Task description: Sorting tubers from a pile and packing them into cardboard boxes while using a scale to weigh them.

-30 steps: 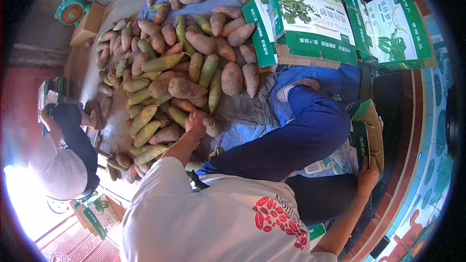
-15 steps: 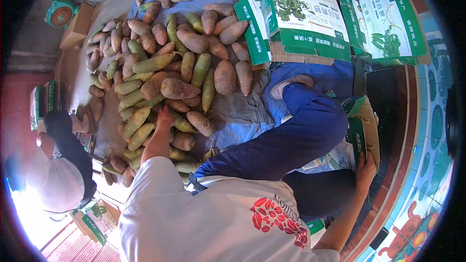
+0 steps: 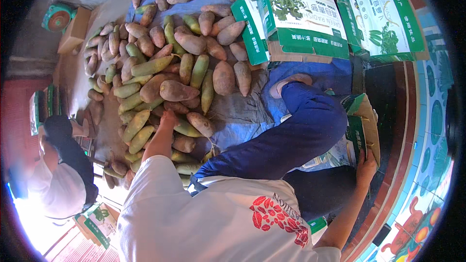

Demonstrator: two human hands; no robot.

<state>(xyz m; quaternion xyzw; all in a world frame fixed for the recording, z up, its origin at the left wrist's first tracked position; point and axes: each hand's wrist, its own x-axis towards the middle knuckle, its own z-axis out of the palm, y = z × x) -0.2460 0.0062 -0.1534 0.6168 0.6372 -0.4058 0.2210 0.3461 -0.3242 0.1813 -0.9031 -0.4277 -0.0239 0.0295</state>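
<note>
A heap of radishes [image 3: 179, 90], some green and some coated with brown soil, spreads before me. My left hand [image 3: 168, 119] reaches down into the near part of the heap, against a soil-coated radish. Its fingertips are hidden among the radishes, so I cannot see whether it grips one. At my right side stands an open green cardboard box [image 3: 357, 131]. My right hand [image 3: 367, 166] holds the near edge of this box, fingers bent over the cardboard. My bent leg in blue trousers partly covers the box.
Large green-and-white cartons [image 3: 306, 19] stand at the far right, another carton [image 3: 391, 22] beside them. A blue tarp [image 3: 315, 70] lies under part of the heap. Another person [image 3: 60, 174] bends at the left. A green fan [image 3: 58, 17] stands near a brown box [image 3: 75, 30].
My left hand has shifted slightly to the right within the heap. My right hand stays on the box edge. The person at the left has moved a little.
</note>
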